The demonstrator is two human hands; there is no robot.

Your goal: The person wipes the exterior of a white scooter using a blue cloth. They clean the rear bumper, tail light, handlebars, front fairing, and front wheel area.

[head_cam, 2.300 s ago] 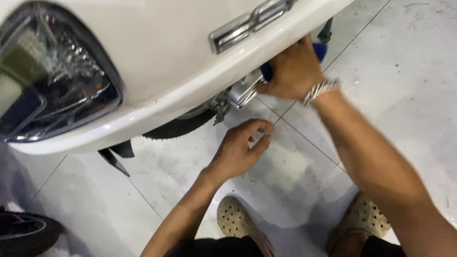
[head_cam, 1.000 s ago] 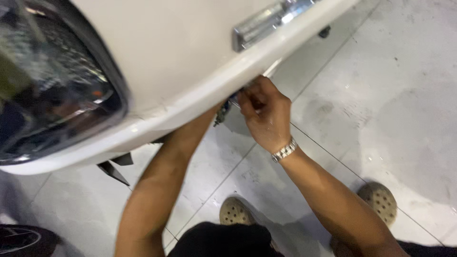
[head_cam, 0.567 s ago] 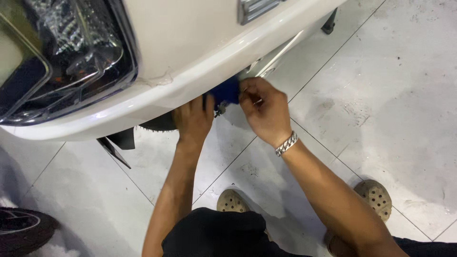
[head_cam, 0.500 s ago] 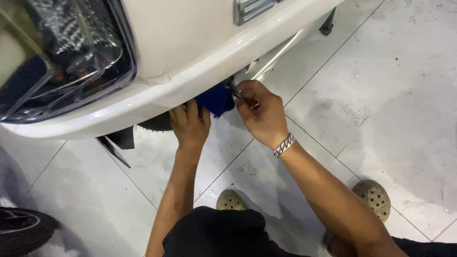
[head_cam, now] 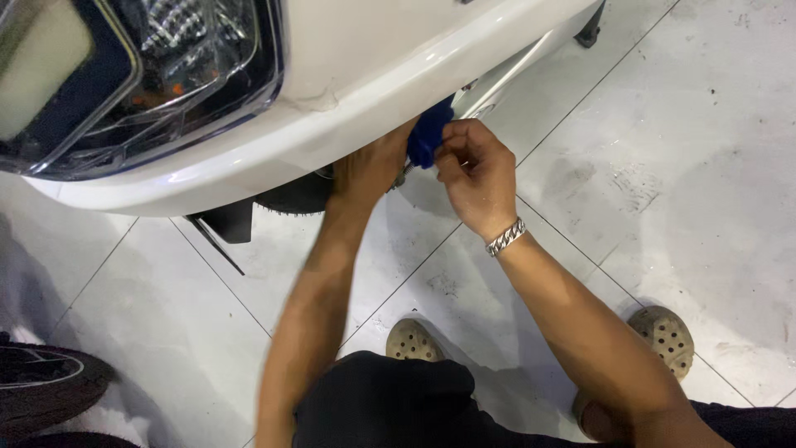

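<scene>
Two perforated tan shoes [head_cam: 663,336] on pale tiled floor [head_cam: 705,166], nearest camera. One silver bracelet [head_cam: 505,237] on right wrist. Right hand [head_cam: 474,172]: fingers pinched narrow on one blue handle [head_cam: 429,131] just under bumper edge. Left hand [head_cam: 369,166]: reaches up beneath bumper beside blue handle; fingers hidden, grip cannot be told. One black tyre [head_cam: 294,195] behind left hand. One white bumper [head_cam: 332,116] above. One headlight [head_cam: 149,75] farthest, upper left.
</scene>
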